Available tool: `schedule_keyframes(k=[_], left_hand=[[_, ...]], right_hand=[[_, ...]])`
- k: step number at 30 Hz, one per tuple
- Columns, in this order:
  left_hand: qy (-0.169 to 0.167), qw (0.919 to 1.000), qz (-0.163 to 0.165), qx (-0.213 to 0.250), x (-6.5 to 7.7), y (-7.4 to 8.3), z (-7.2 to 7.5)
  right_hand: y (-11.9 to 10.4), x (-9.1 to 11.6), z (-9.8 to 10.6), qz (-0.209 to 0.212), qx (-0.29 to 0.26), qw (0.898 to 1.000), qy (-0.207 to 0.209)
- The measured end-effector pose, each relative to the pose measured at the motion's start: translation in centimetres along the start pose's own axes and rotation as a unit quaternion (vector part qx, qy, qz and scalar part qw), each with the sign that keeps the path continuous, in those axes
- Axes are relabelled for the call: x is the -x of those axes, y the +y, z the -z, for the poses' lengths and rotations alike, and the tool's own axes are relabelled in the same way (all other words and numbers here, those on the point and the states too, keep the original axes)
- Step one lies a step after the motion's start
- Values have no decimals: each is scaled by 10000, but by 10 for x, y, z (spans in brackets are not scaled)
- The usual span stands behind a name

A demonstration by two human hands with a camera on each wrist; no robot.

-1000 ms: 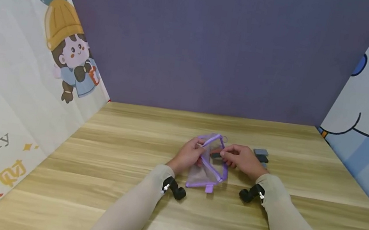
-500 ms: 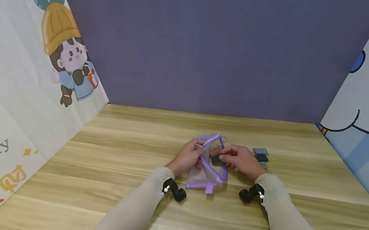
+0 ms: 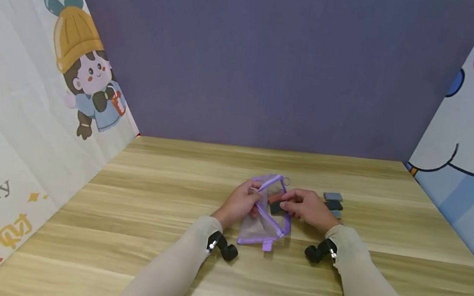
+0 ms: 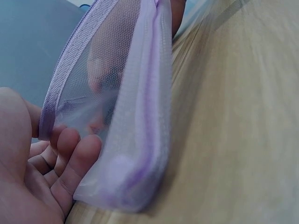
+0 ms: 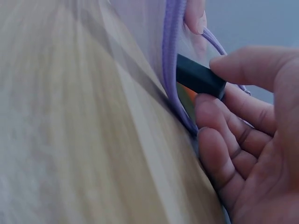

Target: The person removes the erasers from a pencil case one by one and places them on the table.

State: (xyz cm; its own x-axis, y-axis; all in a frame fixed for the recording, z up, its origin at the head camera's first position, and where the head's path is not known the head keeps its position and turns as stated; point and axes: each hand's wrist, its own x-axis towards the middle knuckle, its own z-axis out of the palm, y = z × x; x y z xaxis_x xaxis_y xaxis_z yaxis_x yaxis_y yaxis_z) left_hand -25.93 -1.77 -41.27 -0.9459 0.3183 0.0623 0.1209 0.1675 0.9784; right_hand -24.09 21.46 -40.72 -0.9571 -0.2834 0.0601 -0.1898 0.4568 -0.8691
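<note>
A mesh zip pouch [image 3: 252, 232] with purple trim lies on the table, its mouth spread toward the right. My left hand [image 3: 239, 203] grips its near-left edge; in the left wrist view, the fingers [image 4: 84, 151] curl at the purple-edged mesh. At the mouth, my right hand [image 3: 307, 209] pinches a small dark rectangular block [image 5: 198, 77] between thumb and fingers. The far end of that block passes behind the pouch's purple edge [image 5: 172, 51]. An orange-red piece [image 3: 275, 198] shows beside the block, within the pouch opening.
To the right of my right hand lie a grey block [image 3: 333, 196], a dark block [image 3: 334, 205] and a blue-grey one [image 3: 336, 214], partly overlapped. A dark upright panel [image 3: 248, 68] closes off the back of the wooden table [image 3: 168, 184].
My right hand has turned the dark block so that more of its broad face shows at the pouch mouth. My left hand keeps its grip on the pouch. The head view has shifted slightly.
</note>
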Motion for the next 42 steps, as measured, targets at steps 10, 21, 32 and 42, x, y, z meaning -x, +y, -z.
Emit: schedule_keyframes(k=[10,21,32,42], left_hand=[[66,10000,22,-4,1,1,-2],[39,9999,88,-37,1,-3,-3],[55,9999,41,92,-1,-1,-1],[-19,9999,55,82,1,-1,0]], right_hand=[[-4,3,-2,81,224,9997,-8],[0,3,-6,47,246,9997,-68],[-3,2,-4,147,194,9997,-16],[-8,2,-13,74,-7,9999,132]])
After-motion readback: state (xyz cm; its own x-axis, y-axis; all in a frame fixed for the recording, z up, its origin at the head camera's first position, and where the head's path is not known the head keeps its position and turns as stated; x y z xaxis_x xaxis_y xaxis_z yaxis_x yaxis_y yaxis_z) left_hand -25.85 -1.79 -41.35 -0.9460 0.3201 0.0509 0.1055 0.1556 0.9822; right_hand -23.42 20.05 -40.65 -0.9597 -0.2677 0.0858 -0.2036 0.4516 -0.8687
